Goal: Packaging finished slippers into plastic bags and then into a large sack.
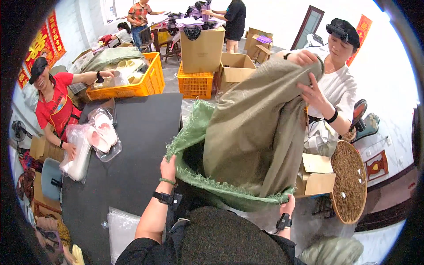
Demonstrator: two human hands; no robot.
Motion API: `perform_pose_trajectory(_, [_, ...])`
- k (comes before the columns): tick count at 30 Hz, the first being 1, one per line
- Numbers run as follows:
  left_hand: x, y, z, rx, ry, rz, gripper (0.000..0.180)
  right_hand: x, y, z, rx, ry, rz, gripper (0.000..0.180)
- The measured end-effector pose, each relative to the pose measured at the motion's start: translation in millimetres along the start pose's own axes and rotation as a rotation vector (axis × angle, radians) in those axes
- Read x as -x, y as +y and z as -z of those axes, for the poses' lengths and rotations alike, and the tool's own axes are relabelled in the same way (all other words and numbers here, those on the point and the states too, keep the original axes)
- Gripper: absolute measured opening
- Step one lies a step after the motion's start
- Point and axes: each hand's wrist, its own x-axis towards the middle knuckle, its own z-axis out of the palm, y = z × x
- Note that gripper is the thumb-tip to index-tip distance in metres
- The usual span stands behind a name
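My left hand (168,168) is closed on the frayed rim of a green woven sack (198,121). At the opposite side of the mouth, my right hand (288,206) grips the same rim, so the sack is stretched wide between them. A grey-brown woven sack (251,119) hangs down into the opening. Its upper end is held by both hands of a person (338,84) in a white shirt, standing across from me to the right. What lies inside the green sack is hidden; its inside looks dark.
A dark table (141,137) on my left bears bagged pink slippers (104,131) and clear plastic bags (76,161), touched by a person in red (55,106). Beyond stand a yellow crate (152,77) and cardboard boxes (201,51). A round woven tray (349,181) is at the right.
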Motion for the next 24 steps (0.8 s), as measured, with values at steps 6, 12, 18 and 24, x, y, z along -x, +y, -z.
perform_pose_trajectory(6, [2.3,-5.8,0.3,-0.029,-0.012,0.004,0.037,21.2,-17.6,-38.6,-0.025,0.204,-0.19,0.026])
perform_pose_trajectory(12, [2.1,-5.9,-5.1,-0.021,0.005,0.019,0.04,11.9,-21.4,-44.1,-0.004,0.097,-0.389,0.041])
perform_pose_trajectory(18, [13.5,4.9,-9.8,-0.047,-0.002,0.036,0.037,13.0,-36.6,-43.5,-0.245,-0.287,-0.686,0.05])
perform_pose_trajectory(24, [13.3,8.1,-12.8,-0.048,0.0,0.077,0.032,3.9,-23.8,-26.4,-0.082,-0.3,-0.655,0.032])
